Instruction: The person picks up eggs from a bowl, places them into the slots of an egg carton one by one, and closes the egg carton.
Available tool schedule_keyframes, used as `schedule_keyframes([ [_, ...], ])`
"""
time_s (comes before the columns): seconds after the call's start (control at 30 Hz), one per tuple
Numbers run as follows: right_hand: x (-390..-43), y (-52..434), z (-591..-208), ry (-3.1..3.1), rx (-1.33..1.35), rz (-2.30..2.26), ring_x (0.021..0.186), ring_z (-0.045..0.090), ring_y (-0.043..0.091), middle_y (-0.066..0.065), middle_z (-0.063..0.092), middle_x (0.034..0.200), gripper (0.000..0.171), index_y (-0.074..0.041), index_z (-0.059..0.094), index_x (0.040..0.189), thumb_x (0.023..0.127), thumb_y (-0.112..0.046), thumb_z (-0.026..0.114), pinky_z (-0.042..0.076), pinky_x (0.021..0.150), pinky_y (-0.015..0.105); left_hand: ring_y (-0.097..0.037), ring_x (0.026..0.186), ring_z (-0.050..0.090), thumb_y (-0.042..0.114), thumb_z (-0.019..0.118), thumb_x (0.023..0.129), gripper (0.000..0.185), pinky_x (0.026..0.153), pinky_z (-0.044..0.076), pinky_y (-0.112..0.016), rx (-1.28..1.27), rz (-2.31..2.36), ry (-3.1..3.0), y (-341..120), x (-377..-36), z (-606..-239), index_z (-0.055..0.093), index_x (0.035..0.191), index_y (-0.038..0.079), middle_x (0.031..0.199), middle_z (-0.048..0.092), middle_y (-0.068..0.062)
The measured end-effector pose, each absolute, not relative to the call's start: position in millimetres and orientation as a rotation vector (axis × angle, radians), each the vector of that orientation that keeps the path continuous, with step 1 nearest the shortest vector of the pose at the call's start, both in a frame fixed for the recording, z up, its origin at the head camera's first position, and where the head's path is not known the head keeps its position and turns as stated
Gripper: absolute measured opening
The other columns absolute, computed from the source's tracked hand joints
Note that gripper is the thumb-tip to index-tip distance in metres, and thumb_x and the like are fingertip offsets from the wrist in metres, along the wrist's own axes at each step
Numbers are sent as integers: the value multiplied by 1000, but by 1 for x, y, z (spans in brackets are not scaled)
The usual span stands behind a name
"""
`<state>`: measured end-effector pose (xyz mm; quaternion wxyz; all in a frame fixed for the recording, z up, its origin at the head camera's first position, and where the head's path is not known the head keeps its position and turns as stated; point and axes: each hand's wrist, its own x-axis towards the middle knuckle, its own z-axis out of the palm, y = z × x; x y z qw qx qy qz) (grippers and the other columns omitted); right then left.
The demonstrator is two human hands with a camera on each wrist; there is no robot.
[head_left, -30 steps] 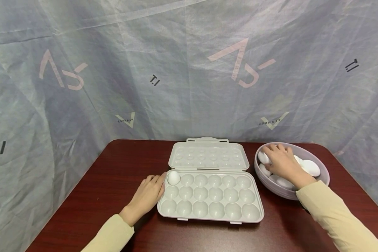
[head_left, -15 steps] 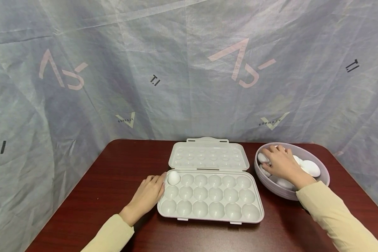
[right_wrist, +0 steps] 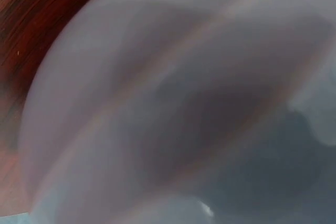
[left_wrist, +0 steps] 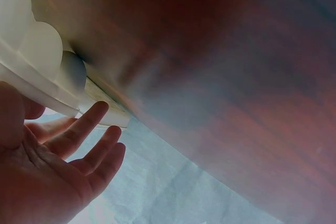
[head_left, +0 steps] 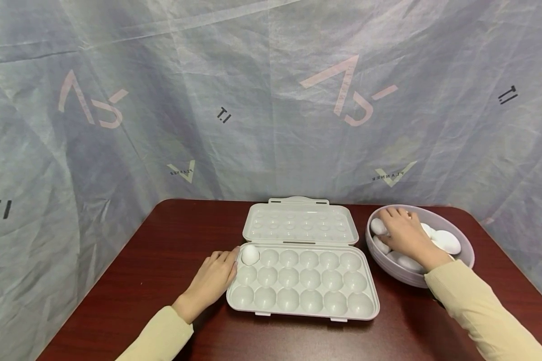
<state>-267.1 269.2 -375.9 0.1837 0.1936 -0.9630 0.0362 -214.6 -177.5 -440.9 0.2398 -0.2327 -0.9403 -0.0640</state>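
An open grey egg tray (head_left: 302,296) lies at the table's middle, its lid (head_left: 300,224) folded back. One white egg (head_left: 250,254) sits in the far left cup. My left hand (head_left: 213,279) rests flat on the table, fingers straight against the tray's left edge; the left wrist view shows the fingers (left_wrist: 84,129) relaxed beside the tray's rim (left_wrist: 37,85). My right hand (head_left: 404,234) is inside the grey bowl (head_left: 466,253), fingers bent down over several white eggs (head_left: 446,241). An egg (head_left: 378,226) lies at its thumb side. What the palm covers is hidden.
The dark red table (head_left: 162,250) ends at a grey printed sheet (head_left: 271,110) hung behind and to both sides. The bowl stands near the table's right far corner. The right wrist view is a blur of the bowl's wall (right_wrist: 157,87).
The right hand has shifted very slightly within the bowl. The left hand, the tray and the egg in it stand as before.
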Motion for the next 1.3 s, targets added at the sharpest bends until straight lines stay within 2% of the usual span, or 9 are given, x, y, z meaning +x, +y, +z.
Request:
schedule_keyframes([
  [0.37, -268, 270, -375, -2733, 523, 196, 103, 47, 43, 22, 57, 113, 42, -4, 55, 107, 71, -20, 68, 33, 75, 57, -31, 91, 59, 14, 55, 88, 36, 77, 47, -43, -632, -179, -2587, -177, -214, -440, 55, 122, 1, 102, 65, -11],
  [0.77, -268, 267, -369, -2715, 502, 233, 103, 48, 44, 21, 59, 110, 37, -6, 57, 107, 75, -23, 64, 34, 76, 58, -31, 92, 59, 15, 54, 88, 36, 77, 47, -43, -622, -174, -2597, -177, -214, -439, 54, 122, 1, 102, 65, -12],
  [1.03, -264, 264, -360, -2666, 518, 249, 98, 48, 39, 22, 58, 109, 42, -4, 54, 113, 77, -23, 63, 34, 74, 54, -31, 91, 59, 15, 54, 88, 36, 77, 47, -43, -630, -179, -2592, -177, -215, -440, 54, 122, 1, 102, 65, -11],
  [1.3, -260, 250, -349, -2634, 551, 225, 96, 49, 37, 19, 60, 108, 37, -3, 55, 113, 82, -23, 59, 35, 72, 51, -31, 91, 59, 14, 54, 88, 36, 77, 47, -43, -632, -178, -2588, -178, -215, -440, 55, 122, 1, 101, 66, -11],
])
